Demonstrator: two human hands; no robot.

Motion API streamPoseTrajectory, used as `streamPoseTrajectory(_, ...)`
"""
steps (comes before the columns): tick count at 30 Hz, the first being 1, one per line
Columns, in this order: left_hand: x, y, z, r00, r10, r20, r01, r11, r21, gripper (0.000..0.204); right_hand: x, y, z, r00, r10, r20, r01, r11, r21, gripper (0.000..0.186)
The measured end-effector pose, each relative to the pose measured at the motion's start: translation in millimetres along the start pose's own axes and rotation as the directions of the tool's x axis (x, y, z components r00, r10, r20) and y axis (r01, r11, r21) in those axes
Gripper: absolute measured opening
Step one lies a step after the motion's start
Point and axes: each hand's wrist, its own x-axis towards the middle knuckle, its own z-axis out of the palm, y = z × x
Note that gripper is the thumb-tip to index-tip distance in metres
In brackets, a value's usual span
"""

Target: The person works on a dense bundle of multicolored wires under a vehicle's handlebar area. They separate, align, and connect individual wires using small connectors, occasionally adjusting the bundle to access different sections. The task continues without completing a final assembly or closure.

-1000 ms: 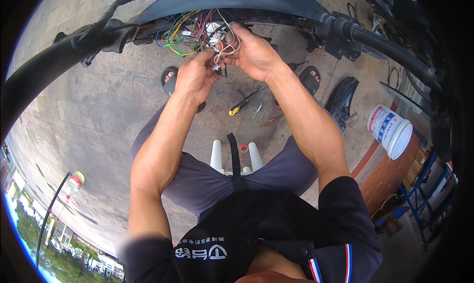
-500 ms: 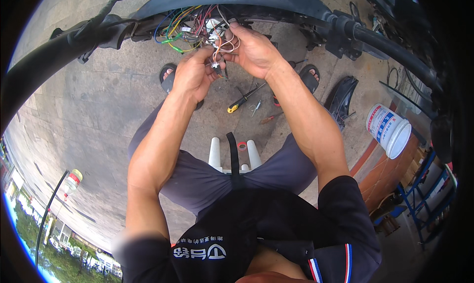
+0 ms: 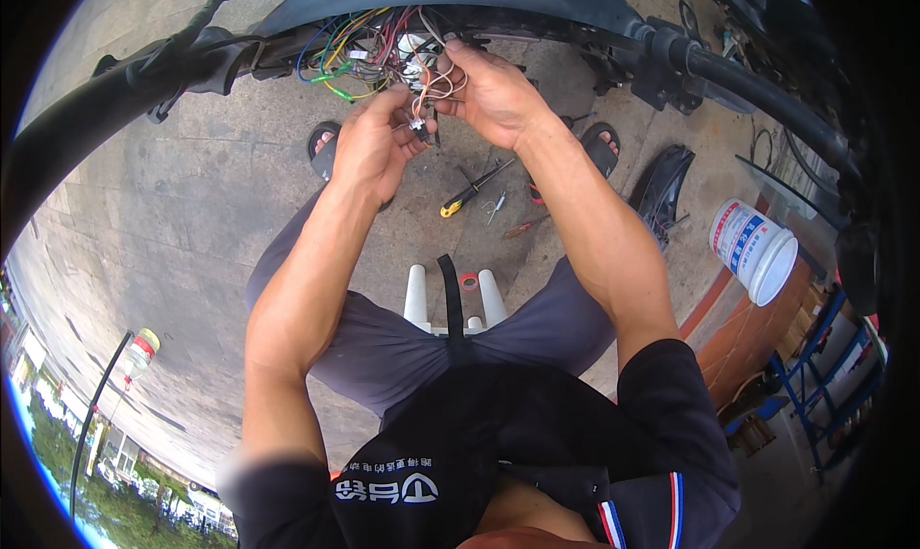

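Note:
Below a dark curved panel (image 3: 450, 3) hangs a tangle of coloured wires (image 3: 369, 56) with several white connectors. My left hand (image 3: 376, 142) is closed, its fingertips gripping a small wire connector (image 3: 419, 127), white on top and dark below. Orange and white wires (image 3: 422, 87) run from that connector up toward the bundle. Close by on the right, my right hand (image 3: 489, 94) is closed on pale wires (image 3: 448, 87), thumb uppermost. Its lower fingers are partly hidden behind the wires. Green sleeved wires (image 3: 337, 81) hang left of my hands.
Handlebar arms (image 3: 125, 89) curve down on both sides. On the paving lie a yellow-black screwdriver (image 3: 460, 202), a red-handled tool (image 3: 525, 228) and a black plastic part (image 3: 663, 187). A white bucket (image 3: 755, 252) stands at the right; a white stool (image 3: 415, 300) is under me.
Both hands stay almost in place at the wires. The connector in my left fingers has turned slightly, and the view has shifted a little.

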Motion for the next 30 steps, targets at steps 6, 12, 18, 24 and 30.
streamPoseTrajectory(6, -2, 0, 1, 1.000, 0.013, -0.024, -0.013, 1.000, -0.014, 0.016, 0, -2, 1, 1.000, -0.002, 0.001, 0.002, 1.000, 0.007, 0.026)
streamPoseTrajectory(12, 0, -3, 1, 0.997, 0.065, -0.038, -0.063, 0.995, 0.072, 0.016, -1, -4, 1, 1.000, 0.011, 0.012, -0.011, 1.000, -0.010, 0.027)
streamPoseTrajectory(18, 3, -6, 2, 0.993, 0.108, -0.041, -0.100, 0.982, 0.158, 0.017, -7, -4, -2, 0.998, 0.000, 0.063, 0.001, 1.000, -0.025, 0.024)
streamPoseTrajectory(24, 2, -8, 5, 0.993, 0.114, -0.013, -0.109, 0.973, 0.204, 0.016, -18, -5, -15, 0.998, 0.028, -0.060, -0.032, 0.996, -0.080, 0.017)
streamPoseTrajectory(30, 1, -10, 10, 0.994, 0.104, -0.013, -0.100, 0.975, 0.201, 0.016, -20, -3, -20, 1.000, -0.012, -0.024, 0.010, 0.996, -0.084, 0.016)
